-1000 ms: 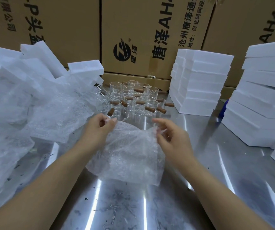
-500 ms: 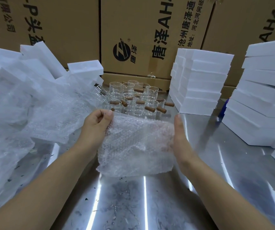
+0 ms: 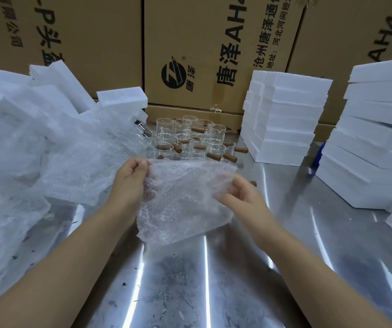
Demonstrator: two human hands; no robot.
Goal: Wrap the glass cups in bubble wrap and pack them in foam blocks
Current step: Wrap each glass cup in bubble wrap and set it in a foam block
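— How are the fingers doing?
— The left hand [image 3: 131,178] is pinching the top corner of one bubble wrap sheet [image 3: 185,204]. The right hand [image 3: 239,197] is gripping its opposite edge, holding it above the table [image 3: 213,292], just before the glass cups [image 3: 190,140].
— Advice?
— I'd be pulling it flat before centring a cup on it.
— Counts?
— One sheet. The cups are overlapping, so I'm guessing a dozen or more. The foam blocks [image 3: 282,121] are standing in two neat stacks at right, plus a loose heap [image 3: 55,91] at left.

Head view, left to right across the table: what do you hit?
bubble wrap pile → left hand → bubble wrap sheet held between the hands → right hand → foam block stack → blue object, partly hidden → second foam block stack
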